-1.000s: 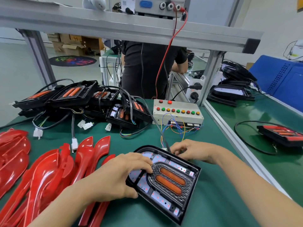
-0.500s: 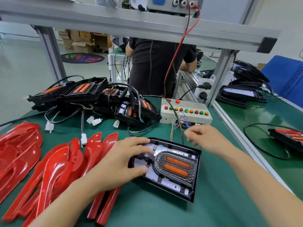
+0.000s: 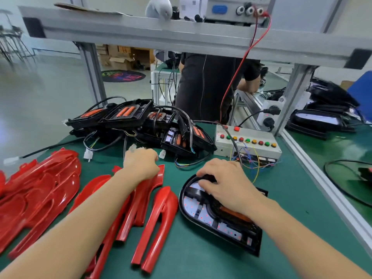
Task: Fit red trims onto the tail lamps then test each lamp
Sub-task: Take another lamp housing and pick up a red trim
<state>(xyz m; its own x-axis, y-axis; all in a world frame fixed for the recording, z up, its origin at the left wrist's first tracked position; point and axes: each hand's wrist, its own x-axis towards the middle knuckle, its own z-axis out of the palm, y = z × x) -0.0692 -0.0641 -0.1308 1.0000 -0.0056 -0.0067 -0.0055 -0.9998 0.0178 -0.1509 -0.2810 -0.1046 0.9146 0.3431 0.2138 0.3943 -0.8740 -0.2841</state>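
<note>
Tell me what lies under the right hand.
The right hand rests on the black tail lamp, covering its upper part and some of the orange strip. What the fingers touch is hidden.

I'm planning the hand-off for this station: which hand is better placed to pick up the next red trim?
The left hand: it is already on a red trim among the spare ones, while the right hand rests on the tail lamp, steadying it.

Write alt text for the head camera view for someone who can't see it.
A person's right hand rests on a black tail lamp lying on a green bench mat, while the left hand reaches onto glossy red plastic trims beside it.
</note>
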